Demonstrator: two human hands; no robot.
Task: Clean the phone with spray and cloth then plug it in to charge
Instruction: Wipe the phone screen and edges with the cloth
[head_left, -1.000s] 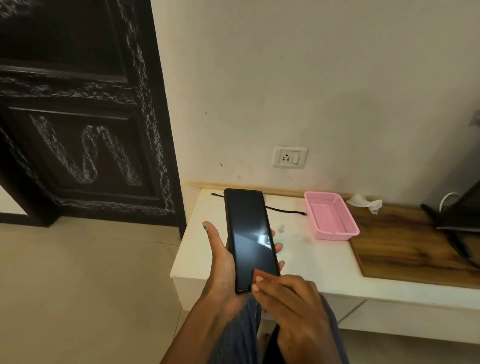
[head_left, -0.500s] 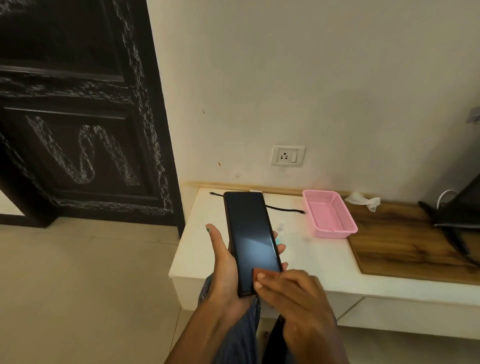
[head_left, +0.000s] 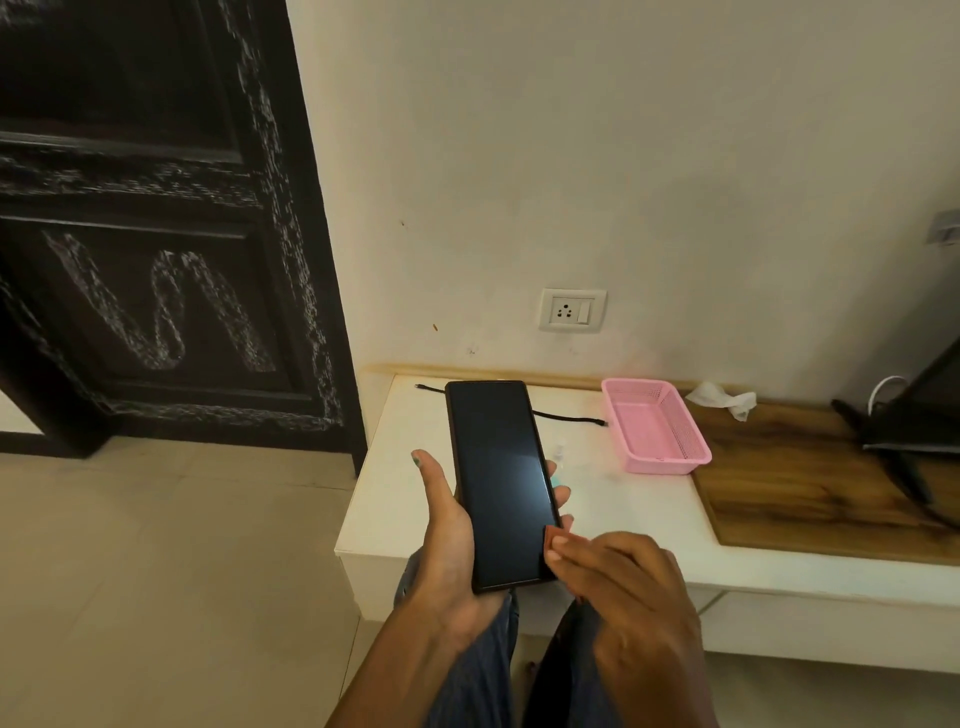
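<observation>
A black phone (head_left: 500, 483) with a dark screen stands lengthwise in my left hand (head_left: 447, 540), thumb along its left edge and fingertips round its right edge. My right hand (head_left: 623, 587) pinches a small reddish-brown cloth (head_left: 551, 535) against the phone's lower right edge. Just behind the phone, a small clear spray bottle (head_left: 559, 451) lies on the white table (head_left: 395, 493), partly hidden. A black charging cable (head_left: 569, 418) lies near the wall, under a white wall socket (head_left: 572, 310).
A pink plastic basket (head_left: 655, 427) sits on the table right of the cable. A crumpled white tissue (head_left: 724, 398) lies on the wooden board (head_left: 810, 488) beyond it. Dark equipment (head_left: 919, 436) fills the far right; a dark carved door (head_left: 156, 260) stands left.
My right hand with the cloth has slid from the bottom of the screen rightwards to the phone's lower right edge. The phone and my left hand have stayed nearly still.
</observation>
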